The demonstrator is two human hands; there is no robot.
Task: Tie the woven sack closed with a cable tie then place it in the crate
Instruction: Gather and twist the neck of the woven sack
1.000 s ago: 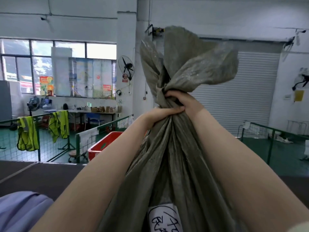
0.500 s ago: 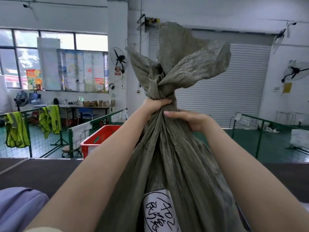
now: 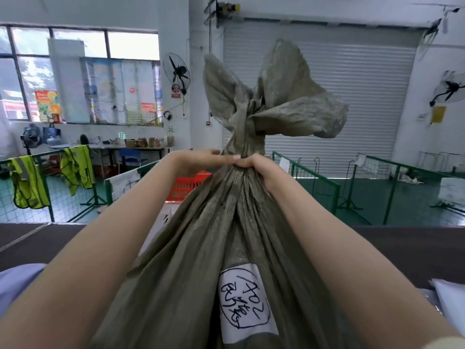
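Workshop, roller door (image 3: 327, 96) behind; left hand (image 3: 198, 159), right hand (image 3: 261, 170) both clenched around woven sack (image 3: 226, 235) neck

- Woven sack (image 3: 234, 217) — coarse olive cloth, looking matt and creased.
- White paper label (image 3: 245, 303) at lower centre, inked by hand.
- Red plastic crate (image 3: 187, 187) behind it, showing slotted.
- Roller shutter (image 3: 352, 102), upper right — ribbed metal.

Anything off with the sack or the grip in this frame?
Nothing damaged or spilled. The olive-grey woven sack is bunched at the neck, gripped by the left hand and right hand, its mouth flaring above. No cable tie is visible on the neck. The white handwritten label sits slightly tilted.
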